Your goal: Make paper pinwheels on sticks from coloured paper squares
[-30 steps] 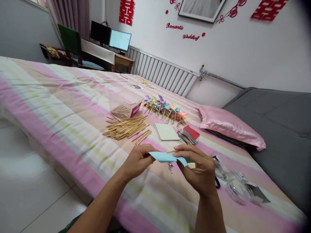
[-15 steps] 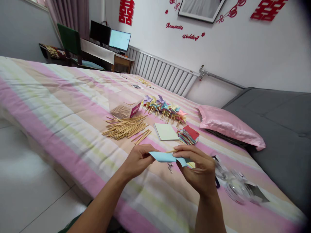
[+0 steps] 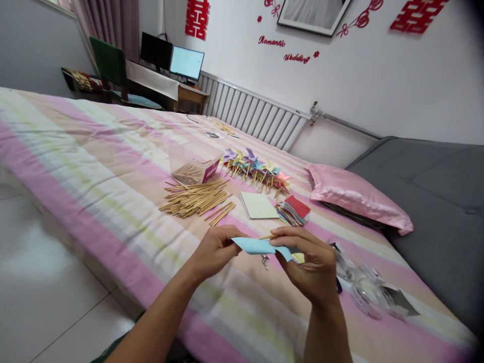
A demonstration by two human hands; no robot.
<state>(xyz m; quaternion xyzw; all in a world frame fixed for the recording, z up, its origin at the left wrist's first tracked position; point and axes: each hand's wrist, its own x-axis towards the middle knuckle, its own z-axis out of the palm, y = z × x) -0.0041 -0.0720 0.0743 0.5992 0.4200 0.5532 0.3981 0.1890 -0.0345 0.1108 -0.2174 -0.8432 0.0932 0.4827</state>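
Note:
A light blue paper (image 3: 255, 246), bent and curling at its right end, is held between my two hands above the bed. My left hand (image 3: 216, 252) is closed, pinching the paper's left end. At the right end, my right hand (image 3: 308, 259) grips the paper with fingers and thumb. A thin wooden stick (image 3: 265, 237) shows just behind the paper and runs under the right fingers; its far part is hidden. Below the paper lie small silvery pieces (image 3: 265, 261) on the bedspread, and a bit of yellow paper (image 3: 298, 257) peeks out beside the right hand.
Ahead lie a pile of wooden sticks (image 3: 196, 198), a clear plastic box (image 3: 189, 171), paper pinwheels (image 3: 251, 164), a pale green sheet stack (image 3: 259, 205) and small coloured papers (image 3: 293, 210). Clear round containers (image 3: 366, 297) sit at right, near a pink pillow (image 3: 359, 194).
Both hands stay almost in place with the blue paper. The paper and right hand have shifted very slightly, and the paper's curled right end sits a touch lower.

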